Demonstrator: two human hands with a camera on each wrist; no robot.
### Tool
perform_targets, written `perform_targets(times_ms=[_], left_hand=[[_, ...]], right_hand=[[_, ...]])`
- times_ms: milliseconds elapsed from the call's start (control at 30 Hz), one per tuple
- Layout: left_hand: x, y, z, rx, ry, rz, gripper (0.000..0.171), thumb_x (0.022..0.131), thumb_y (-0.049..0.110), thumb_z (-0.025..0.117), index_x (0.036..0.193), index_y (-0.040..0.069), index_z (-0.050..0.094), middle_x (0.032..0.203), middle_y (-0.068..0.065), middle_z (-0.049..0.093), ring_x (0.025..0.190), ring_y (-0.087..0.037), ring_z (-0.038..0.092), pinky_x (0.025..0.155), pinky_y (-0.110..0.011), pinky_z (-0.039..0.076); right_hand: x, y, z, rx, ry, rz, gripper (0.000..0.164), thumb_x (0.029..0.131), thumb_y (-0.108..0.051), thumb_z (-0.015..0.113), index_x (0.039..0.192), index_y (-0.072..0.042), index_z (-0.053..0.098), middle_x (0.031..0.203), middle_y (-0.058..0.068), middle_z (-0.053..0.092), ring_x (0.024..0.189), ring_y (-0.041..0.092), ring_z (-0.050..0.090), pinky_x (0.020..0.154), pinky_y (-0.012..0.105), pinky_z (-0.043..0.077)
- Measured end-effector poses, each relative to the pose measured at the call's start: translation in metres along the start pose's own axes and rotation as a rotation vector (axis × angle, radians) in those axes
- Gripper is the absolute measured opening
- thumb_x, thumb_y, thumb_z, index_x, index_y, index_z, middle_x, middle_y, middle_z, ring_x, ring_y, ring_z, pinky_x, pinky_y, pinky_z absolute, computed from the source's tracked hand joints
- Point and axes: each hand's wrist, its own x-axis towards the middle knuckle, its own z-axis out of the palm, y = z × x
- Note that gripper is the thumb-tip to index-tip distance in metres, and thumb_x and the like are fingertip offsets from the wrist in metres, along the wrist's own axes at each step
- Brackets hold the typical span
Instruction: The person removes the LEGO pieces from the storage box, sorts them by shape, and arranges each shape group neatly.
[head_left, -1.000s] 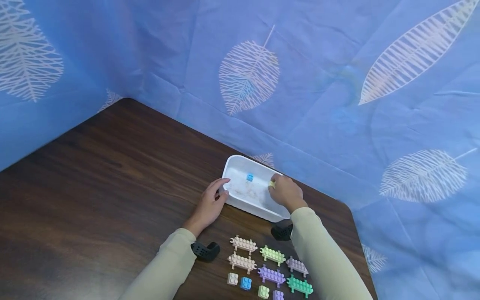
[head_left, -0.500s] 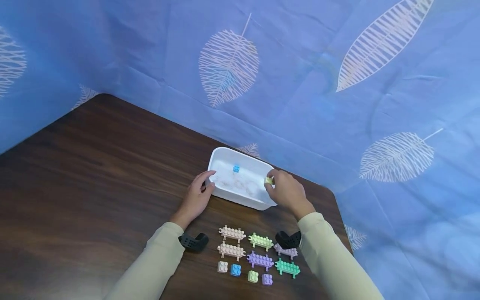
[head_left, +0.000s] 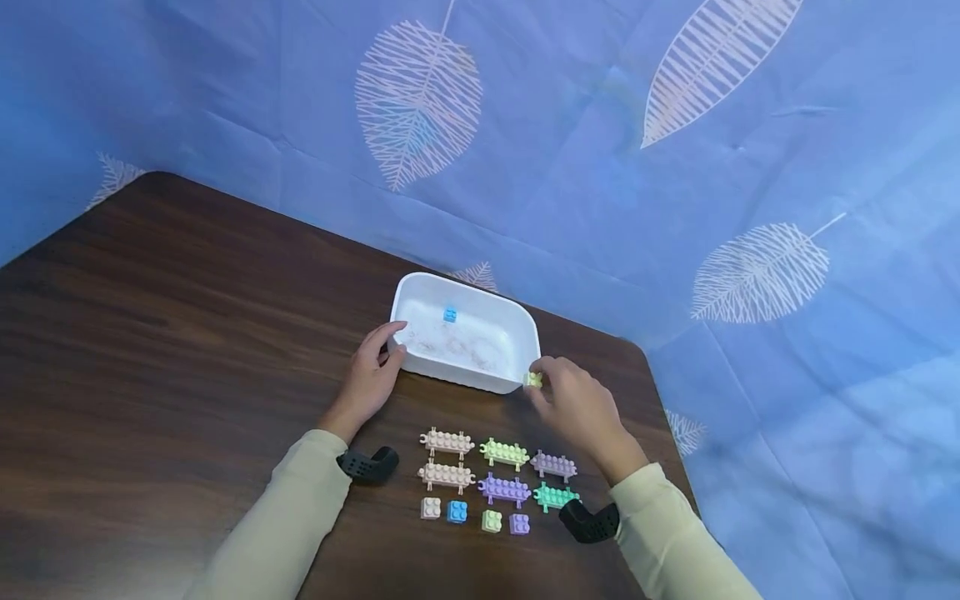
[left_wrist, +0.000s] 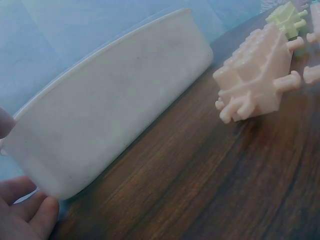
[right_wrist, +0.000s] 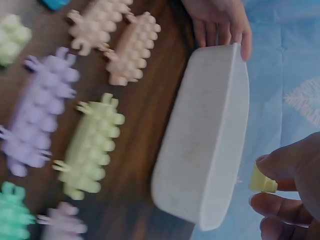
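A white plastic tray (head_left: 457, 373) stands near the table's back edge, with one light blue building block (head_left: 450, 314) inside. My left hand (head_left: 363, 375) grips the tray's left end, a fingertip over the rim and other fingers low against the wall, as the left wrist view shows. Between thumb and fingers, my right hand (head_left: 581, 407) pinches a small pale yellow building block (right_wrist: 262, 181) just off the tray's right front corner. In front of the tray lie long studded blocks with side pegs, among them a yellow-green one (head_left: 504, 453) and a purple one (head_left: 504, 489).
A front row holds small square blocks: white (head_left: 431, 508), blue (head_left: 457, 512), yellow-green (head_left: 491, 522) and purple (head_left: 519, 524). Two long peach blocks, a mauve one (head_left: 553, 465) and a green one (head_left: 556, 497) lie behind. A blue leaf-patterned cloth (head_left: 525, 167) hangs beyond the table.
My right hand has lifted the yellow block out of the tray and carried it over the right front corner toward me. The left hand stays at the tray's left end. The head view has shifted.
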Motion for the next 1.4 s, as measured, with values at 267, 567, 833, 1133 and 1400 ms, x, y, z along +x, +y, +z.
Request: perform_targets(times_ms=[267, 567, 833, 1133, 1400], left_hand=[[0.003, 0.002, -0.001, -0.036, 0.006, -0.01, 0.04, 0.098, 0.013, 0.046, 0.138, 0.009, 0.046, 0.147, -0.014, 0.035, 0.138, -0.027, 0.031, 0.106, -0.045, 0.039], [0.004, 0.004, -0.003, -0.021, -0.005, 0.002, 0.04, 0.099, 0.014, 0.045, 0.139, 0.009, 0.045, 0.147, -0.014, 0.035, 0.137, -0.027, 0.031, 0.105, -0.046, 0.039], [0.003, 0.002, -0.001, 0.012, -0.02, 0.007, 0.041, 0.1, 0.018, 0.043, 0.14, 0.011, 0.043, 0.147, -0.014, 0.035, 0.138, -0.029, 0.031, 0.106, -0.047, 0.038], [0.002, 0.003, 0.001, 0.012, -0.019, 0.009, 0.04, 0.099, 0.016, 0.044, 0.139, 0.01, 0.044, 0.146, -0.014, 0.035, 0.137, -0.029, 0.031, 0.105, -0.047, 0.039], [0.003, 0.002, 0.001, 0.013, -0.004, 0.019, 0.04, 0.099, 0.015, 0.044, 0.138, 0.008, 0.046, 0.145, -0.016, 0.037, 0.136, -0.03, 0.033, 0.104, -0.047, 0.04]], right_hand=[[-0.041, 0.013, 0.014, -0.015, 0.014, 0.026, 0.029, 0.086, -0.024, 0.068, 0.11, -0.009, 0.064, 0.093, 0.004, 0.064, 0.072, 0.015, 0.062, 0.049, 0.029, 0.047], [-0.092, 0.018, 0.035, -0.022, -0.058, 0.107, 0.026, 0.084, -0.025, 0.07, 0.107, -0.014, 0.065, 0.089, -0.001, 0.062, 0.054, 0.004, 0.043, 0.041, 0.022, 0.033], [-0.12, 0.016, 0.05, -0.029, -0.098, 0.104, 0.025, 0.081, -0.025, 0.073, 0.102, -0.014, 0.064, 0.088, -0.002, 0.062, 0.051, 0.003, 0.039, 0.04, 0.02, 0.031], [-0.133, 0.019, 0.072, -0.058, -0.144, 0.095, 0.024, 0.08, -0.025, 0.072, 0.1, -0.016, 0.064, 0.095, -0.002, 0.064, 0.079, 0.011, 0.064, 0.051, 0.029, 0.049], [-0.132, 0.019, 0.076, -0.051, -0.175, 0.1, 0.023, 0.079, -0.027, 0.073, 0.098, -0.017, 0.063, 0.089, -0.004, 0.062, 0.074, 0.011, 0.062, 0.05, 0.031, 0.047]])
